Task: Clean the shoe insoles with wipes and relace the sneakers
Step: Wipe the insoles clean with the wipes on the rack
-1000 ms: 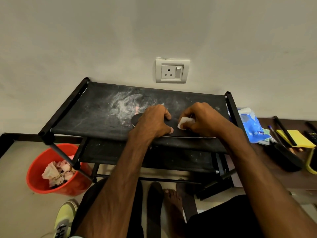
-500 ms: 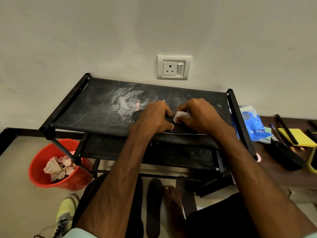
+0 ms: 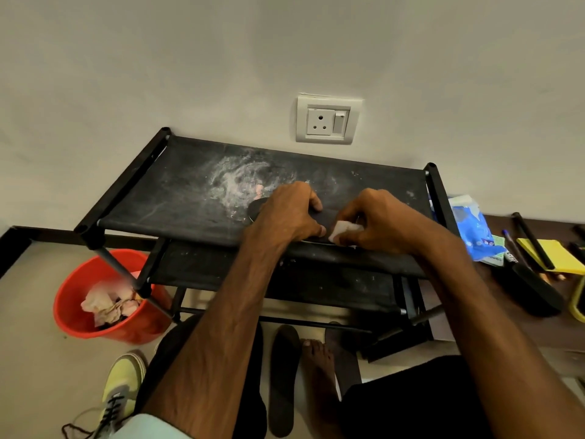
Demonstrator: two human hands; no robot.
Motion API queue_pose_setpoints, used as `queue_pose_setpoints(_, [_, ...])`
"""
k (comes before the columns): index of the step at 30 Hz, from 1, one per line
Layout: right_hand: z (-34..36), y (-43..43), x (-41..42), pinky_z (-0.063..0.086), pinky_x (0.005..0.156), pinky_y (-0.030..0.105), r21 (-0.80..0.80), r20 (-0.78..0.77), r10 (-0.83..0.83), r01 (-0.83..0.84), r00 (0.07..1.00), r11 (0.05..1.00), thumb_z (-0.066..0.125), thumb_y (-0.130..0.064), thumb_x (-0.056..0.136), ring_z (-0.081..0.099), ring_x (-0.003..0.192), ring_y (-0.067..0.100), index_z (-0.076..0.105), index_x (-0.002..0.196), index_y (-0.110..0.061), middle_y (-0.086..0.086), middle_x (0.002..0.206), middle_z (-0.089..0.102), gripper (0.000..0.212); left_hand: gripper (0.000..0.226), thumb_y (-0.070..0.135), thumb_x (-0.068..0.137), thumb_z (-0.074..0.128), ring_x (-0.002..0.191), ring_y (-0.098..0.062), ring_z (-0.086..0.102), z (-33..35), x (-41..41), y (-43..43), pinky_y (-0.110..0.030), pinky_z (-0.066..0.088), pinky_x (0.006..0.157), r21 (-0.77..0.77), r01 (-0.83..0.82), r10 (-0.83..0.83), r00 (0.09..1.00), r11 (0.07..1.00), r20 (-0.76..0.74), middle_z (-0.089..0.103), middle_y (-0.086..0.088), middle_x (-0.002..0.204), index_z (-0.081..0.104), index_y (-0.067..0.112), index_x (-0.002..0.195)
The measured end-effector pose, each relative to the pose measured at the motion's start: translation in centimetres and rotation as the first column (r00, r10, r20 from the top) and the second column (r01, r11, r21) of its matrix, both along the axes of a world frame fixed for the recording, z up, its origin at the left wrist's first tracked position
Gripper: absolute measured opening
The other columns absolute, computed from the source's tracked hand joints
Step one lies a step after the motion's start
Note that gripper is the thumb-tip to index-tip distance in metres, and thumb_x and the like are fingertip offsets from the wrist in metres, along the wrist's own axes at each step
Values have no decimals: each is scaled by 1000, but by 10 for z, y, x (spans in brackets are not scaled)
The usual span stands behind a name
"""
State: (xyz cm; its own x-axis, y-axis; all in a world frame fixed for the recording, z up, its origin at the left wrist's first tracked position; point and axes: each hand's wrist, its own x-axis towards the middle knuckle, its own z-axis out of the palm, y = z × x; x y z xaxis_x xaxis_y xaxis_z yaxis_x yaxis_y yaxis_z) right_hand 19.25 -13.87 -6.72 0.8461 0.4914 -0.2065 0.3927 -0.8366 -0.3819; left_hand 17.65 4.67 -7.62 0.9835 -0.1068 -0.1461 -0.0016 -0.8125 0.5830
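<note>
A dark insole point(image 3: 327, 217) lies on the top shelf of the black rack point(image 3: 190, 191), mostly hidden by my hands. My left hand point(image 3: 289, 213) grips its left end, fingers curled over the far edge and thumb on the near side. My right hand point(image 3: 380, 221) pinches a white wipe point(image 3: 343, 229) against the insole's middle. Another dark insole point(image 3: 283, 375) lies on the floor by my bare foot. A yellow sneaker point(image 3: 122, 388) with dark laces sits at the lower left.
A red bucket point(image 3: 72, 299) with crumpled used wipes stands left of the rack. A blue wipes pack point(image 3: 471, 226) lies right of the rack, beside a yellow pad point(image 3: 557, 251), pens and a black brush point(image 3: 531, 289). A wall socket point(image 3: 327, 120) is behind.
My right hand slid the wipe back and forth along the insole: first left toward my left hand, now back right. My left hand kept its hold.
</note>
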Motion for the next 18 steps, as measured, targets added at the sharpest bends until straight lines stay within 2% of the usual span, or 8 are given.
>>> queue_pose_setpoints(2, [-1,-3,0,61,79,39,-8,22,-30,30,999,1000,81,-38,82,68,85,8,78,101,-27,-7,97,75,22,46,25,76,87,110,-15,61,0,1,-1,-35,51,98,6,-5,5,1000,1000,3,69,2,120,71,22,119])
queue_pose_setpoints(5, [-10,-2,13,61,78,44,34,131,-141,138,981,990,81,-41,82,68,86,15,78,103,-32,-4,98,75,24,46,26,77,86,115,-17,60,0,1,-3,-37,49,101,24,-4,5,1000,1000,-5,67,0,123,70,22,120])
queue_pose_setpoints(10, [-20,4,35,58,80,40,70,261,-285,276,922,958,77,-33,86,68,90,19,78,110,-29,-1,104,76,24,44,30,76,87,114,-17,60,-2,0,-1,-39,50,100,35,-17,17,1000,999,1,67,1,122,72,26,116])
queue_pose_setpoints(15, [-18,-10,30,61,80,42,358,285,-378,268,881,894,78,-34,86,70,87,9,79,104,-28,-7,99,77,18,44,27,78,86,116,-17,59,0,3,-1,-36,48,101,24,2,-1,1000,1000,-20,66,1,125,70,22,119])
queue_pose_setpoints(18, [-20,-26,22,61,80,38,396,259,-377,258,889,881,79,-34,86,70,84,5,80,102,-28,-10,94,77,17,44,27,78,86,114,-16,60,0,3,0,-35,49,98,36,12,-12,1000,999,-8,66,2,123,70,22,118])
